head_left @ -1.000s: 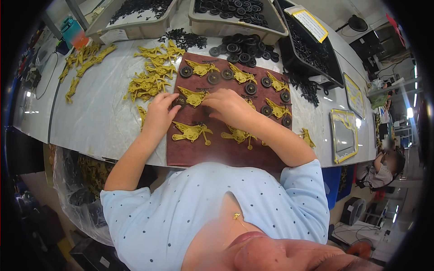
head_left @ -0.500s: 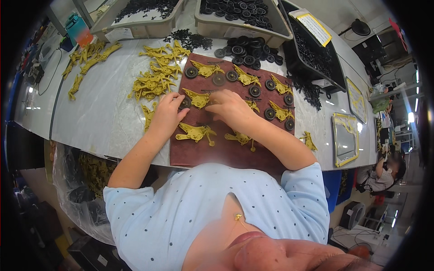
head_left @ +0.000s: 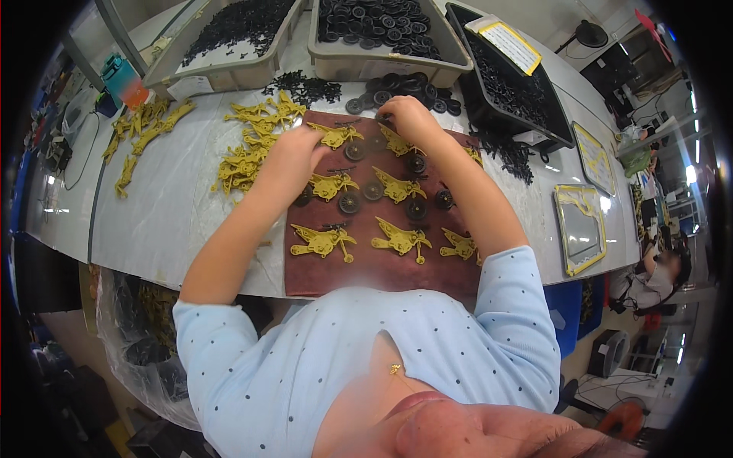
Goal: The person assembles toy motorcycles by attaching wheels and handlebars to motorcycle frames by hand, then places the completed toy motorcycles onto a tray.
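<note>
Rows of yellow bird-shaped plastic parts lie on a dark red mat. Black wheels sit beside the parts in the upper rows; none show in the nearest row. My left hand is at the left end of the far-left yellow part, fingers bent and closed, covering what lies beneath. At the mat's far edge my right hand pinches a dark round piece that looks like a black wheel. Just below that hand is another yellow part.
Yellow parts are heaped left of the mat. Beyond it are loose wheels, small black pieces, two grey bins and a black bin. A bottle stands far left; yellow-edged frames lie right.
Both hands have moved from the middle row to the far row. My right hand has reached the mat's far edge by the wheels. The view has shifted slightly, showing more of the bins.
</note>
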### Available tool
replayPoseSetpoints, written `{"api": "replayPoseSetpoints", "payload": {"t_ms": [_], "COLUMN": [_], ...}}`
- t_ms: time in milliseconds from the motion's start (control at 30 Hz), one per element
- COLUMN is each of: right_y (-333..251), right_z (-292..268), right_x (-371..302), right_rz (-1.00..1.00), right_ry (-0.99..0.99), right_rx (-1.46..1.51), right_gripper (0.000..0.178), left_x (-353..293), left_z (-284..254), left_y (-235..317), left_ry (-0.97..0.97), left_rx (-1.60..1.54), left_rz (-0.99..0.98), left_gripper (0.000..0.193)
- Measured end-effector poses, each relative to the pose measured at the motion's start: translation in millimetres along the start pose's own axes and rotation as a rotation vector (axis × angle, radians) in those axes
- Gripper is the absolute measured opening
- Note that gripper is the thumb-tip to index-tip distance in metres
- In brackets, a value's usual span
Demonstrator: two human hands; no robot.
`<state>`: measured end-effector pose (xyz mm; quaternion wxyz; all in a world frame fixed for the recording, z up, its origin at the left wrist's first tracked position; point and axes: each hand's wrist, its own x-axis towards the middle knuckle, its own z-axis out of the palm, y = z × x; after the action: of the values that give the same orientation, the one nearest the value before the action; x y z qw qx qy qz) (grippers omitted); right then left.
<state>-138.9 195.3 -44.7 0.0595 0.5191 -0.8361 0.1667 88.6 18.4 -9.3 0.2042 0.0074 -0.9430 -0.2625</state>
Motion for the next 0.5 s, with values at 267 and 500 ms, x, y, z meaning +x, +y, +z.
{"api": "replayPoseSetpoints", "payload": {"t_ms": [267,500], "right_y": [-9,-132], "right_z": [-7,-58], "right_x": [4,-97], "right_rz": [0.006,0.174], "right_ry": [-0.158,-0.183], "right_rx": [-0.139,0.676], "right_gripper": [0.023,0.019], "left_x": [123,128], "left_z": [83,99], "left_y": [-38,-48], "left_ry": [-0.187,-0.136], "left_rx": [0.154,0.264], "left_rz": [-0.044,-0.111], "left_gripper": [0.025,0.025]}}
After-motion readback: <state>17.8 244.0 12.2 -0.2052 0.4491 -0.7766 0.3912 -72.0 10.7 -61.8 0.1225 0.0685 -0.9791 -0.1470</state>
